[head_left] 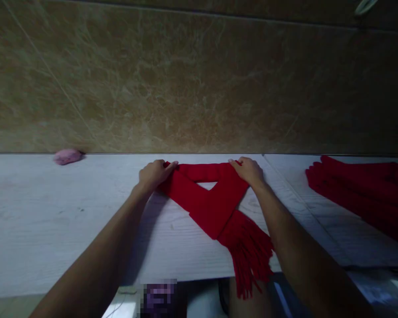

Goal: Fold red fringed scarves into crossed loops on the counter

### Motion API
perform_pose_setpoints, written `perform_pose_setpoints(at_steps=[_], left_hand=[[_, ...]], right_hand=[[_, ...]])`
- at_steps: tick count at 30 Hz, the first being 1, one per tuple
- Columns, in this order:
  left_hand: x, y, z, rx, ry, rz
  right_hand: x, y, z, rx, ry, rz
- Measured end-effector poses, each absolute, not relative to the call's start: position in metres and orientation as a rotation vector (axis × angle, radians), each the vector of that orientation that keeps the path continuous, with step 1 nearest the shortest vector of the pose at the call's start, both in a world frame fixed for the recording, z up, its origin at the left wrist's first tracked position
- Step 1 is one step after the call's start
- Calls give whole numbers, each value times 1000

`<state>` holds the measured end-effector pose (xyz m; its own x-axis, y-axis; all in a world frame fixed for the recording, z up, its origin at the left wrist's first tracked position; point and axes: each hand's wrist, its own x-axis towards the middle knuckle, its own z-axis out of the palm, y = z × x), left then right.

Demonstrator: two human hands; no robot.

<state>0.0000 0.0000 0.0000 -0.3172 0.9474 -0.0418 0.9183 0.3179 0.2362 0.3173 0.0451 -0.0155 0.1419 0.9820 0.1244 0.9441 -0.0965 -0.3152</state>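
Observation:
A red scarf (207, 203) lies on the white wood-grain table (69, 229), folded into a triangle-like loop with a small gap in its middle. Its fringed end (248, 247) points toward me and hangs over the front edge. My left hand (155, 173) grips the upper left corner of the loop, thumb on top. At the upper right corner, my right hand (248, 170) pinches the cloth in the same way. The fingers under the cloth are partly hidden.
A small pink item (68, 156) sits at the back left by the tiled wall (185, 88). More folded red cloth (361, 185) is stacked on the right. A seam crosses the tabletop between it and my right hand.

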Motion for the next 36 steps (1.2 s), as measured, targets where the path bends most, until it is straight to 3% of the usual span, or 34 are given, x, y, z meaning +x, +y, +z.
perform_pose_setpoints(at_steps=[6,12,17,23,31,36], left_hand=[[10,-8,7,2205,2251,565],[52,-23,-24,2609,1892,320],[61,-13,-64,2893,1636,314],[54,-13,-57,2928,1559,224],[51,0,-85,3039,1609,195],[60,-21,-58,3083,1627,146]], right_hand=[[310,38,-14,-1668,-1939,94],[283,7,-6,-1618,-2299,284],[284,8,-10,-1692,-2394,368],[286,8,-9,-1671,-2372,376],[287,8,-13,-1646,-2367,347],[288,5,-14,-1599,-2335,327]])
